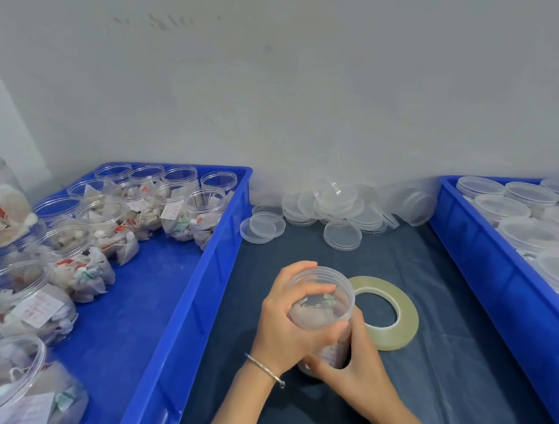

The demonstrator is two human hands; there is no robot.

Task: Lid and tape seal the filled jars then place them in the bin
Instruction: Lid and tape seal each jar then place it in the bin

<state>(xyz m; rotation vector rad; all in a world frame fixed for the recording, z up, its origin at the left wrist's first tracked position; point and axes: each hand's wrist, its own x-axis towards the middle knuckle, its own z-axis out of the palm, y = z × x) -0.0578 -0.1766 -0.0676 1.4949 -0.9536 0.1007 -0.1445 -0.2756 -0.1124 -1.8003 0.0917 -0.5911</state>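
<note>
- Dark cloth bench against a grey wall, blue bins either side.
- Left hand curls round the lid on the jar; right hand grasps the jar's lower body.
- Tape lies just right of the hands, loose lids beyond.
- Risk: a lid seated crooked or cross-threaded could pop, so the tape seal would fail.
- Sachet labels show red marks; writing too blurred to read.

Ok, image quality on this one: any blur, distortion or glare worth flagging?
Head view: soft, even light without hard shadows; wide-angle bending bows the left bin and right bin; the jar and left hand look slightly smeared; faint sheen on the loose lids.
</note>
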